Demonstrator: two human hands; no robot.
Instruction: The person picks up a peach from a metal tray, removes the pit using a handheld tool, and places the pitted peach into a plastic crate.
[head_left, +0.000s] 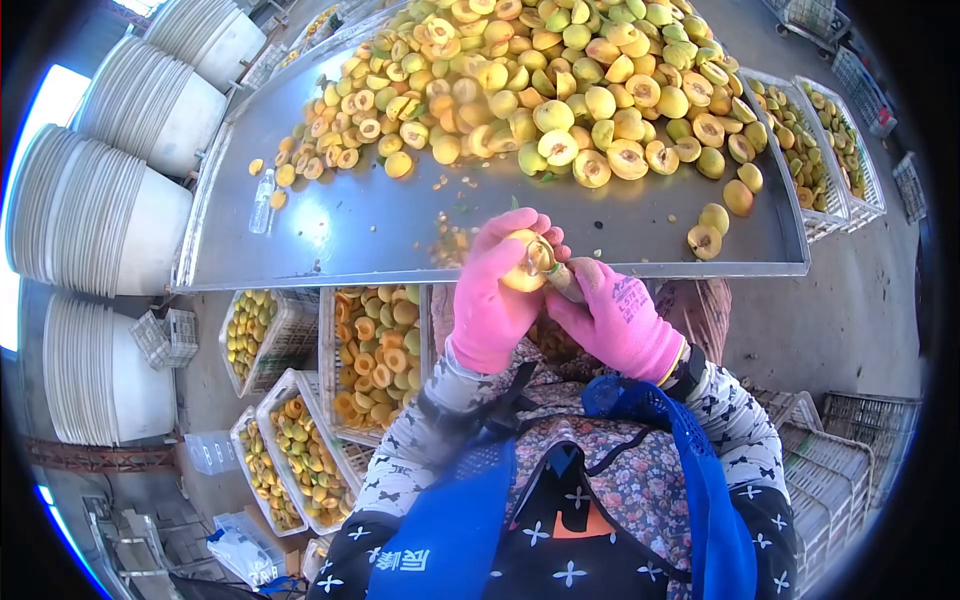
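Note:
My left hand (492,295), in a pink glove, is closed around a yellow peach half (522,270) just in front of the table edge. My right hand (620,318), also pink-gloved, grips the short handle of a pitting tool (566,283). The tool's curved metal end meets the cut face of the peach half. Its exact shape is partly hidden by the fingers and the fruit. Beyond my hands, a large heap of halved peaches (560,115) covers the far part of the metal table (370,235).
Crates of peach halves (375,350) stand below the table on the left, and more crates (835,150) at its right end. A clear plastic bottle (263,203) lies on the table's left side. Stacked white tubs (150,215) line the left, and stacked crates (815,480) stand lower right.

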